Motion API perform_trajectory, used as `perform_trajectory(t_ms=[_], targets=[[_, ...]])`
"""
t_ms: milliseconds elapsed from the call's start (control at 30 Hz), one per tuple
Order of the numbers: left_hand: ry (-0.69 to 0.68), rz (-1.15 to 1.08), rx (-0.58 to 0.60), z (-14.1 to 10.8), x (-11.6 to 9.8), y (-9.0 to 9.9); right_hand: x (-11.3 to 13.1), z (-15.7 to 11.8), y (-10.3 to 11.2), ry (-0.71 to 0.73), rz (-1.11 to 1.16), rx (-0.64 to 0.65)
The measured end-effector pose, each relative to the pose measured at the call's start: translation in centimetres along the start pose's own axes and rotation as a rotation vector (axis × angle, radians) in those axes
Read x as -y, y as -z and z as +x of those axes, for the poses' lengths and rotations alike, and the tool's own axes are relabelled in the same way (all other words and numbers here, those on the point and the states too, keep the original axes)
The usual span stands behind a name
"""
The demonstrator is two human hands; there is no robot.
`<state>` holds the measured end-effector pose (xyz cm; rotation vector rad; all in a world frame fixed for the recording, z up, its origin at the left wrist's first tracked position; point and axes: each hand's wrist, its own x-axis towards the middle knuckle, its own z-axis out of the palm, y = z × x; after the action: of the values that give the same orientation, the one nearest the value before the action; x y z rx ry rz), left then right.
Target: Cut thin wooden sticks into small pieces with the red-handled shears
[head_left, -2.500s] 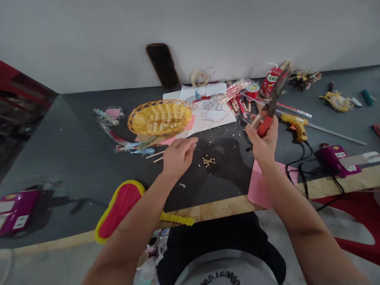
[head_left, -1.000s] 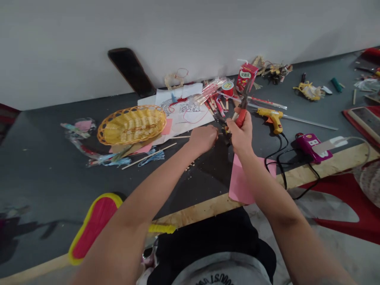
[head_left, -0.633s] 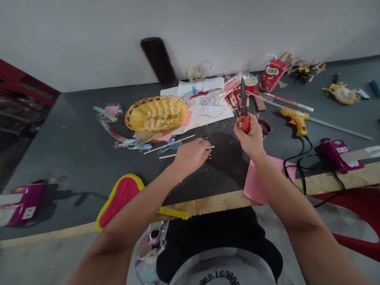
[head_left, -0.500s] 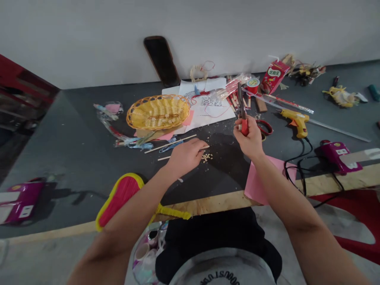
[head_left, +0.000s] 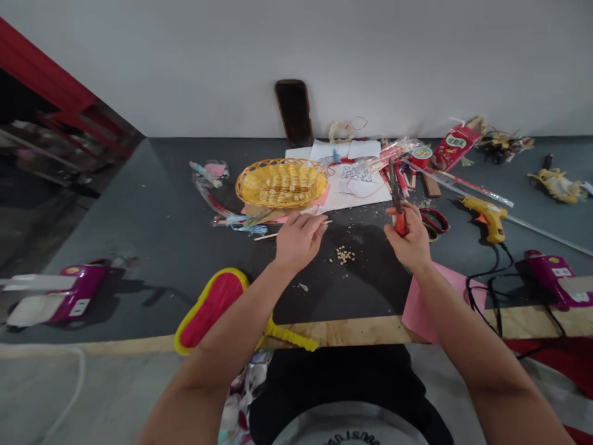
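My left hand [head_left: 300,241] is over the table in front of the yellow wicker basket [head_left: 283,183], its fingers closed near a thin wooden stick [head_left: 265,237]. A stick end shows past the fingertips; whether it is the same stick is hidden by the hand. In my right hand [head_left: 408,233] are red-handled pliers or cutters [head_left: 399,216], their jaws pointing away from me. Small cut wooden pieces [head_left: 343,254] lie in a little pile on the dark table between both hands.
A phone [head_left: 295,112] leans on the wall. Papers [head_left: 365,193], a red drink box [head_left: 457,145] and a yellow glue gun [head_left: 487,216] lie behind and right. A red-and-yellow shape [head_left: 213,308], pink paper [head_left: 428,304] and purple devices [head_left: 82,295] are nearer.
The view has shifted, so the scene sits further right. My left hand has moved away from the pile of pieces toward the basket. My right hand still holds the tool.
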<state>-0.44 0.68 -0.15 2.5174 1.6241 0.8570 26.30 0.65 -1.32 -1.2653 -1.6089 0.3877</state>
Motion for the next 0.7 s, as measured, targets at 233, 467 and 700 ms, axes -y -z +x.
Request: perform_trajectory(t_ms=[233,467,700], targets=[[-0.028,0.015,-0.024,-0.3,-0.5,-0.1,0.5,-0.4,0.1,0.025,-0.097,-0.058],[-0.001,-0.105,-0.159,-0.4,-0.3,0.7,1.5,-0.6,0.1,0.226,-0.204,0.103],[0.076,-0.298,-0.35,-0.4,-0.6,1.7,2.1,-1.3,-0.7,0.346,-0.126,0.268]])
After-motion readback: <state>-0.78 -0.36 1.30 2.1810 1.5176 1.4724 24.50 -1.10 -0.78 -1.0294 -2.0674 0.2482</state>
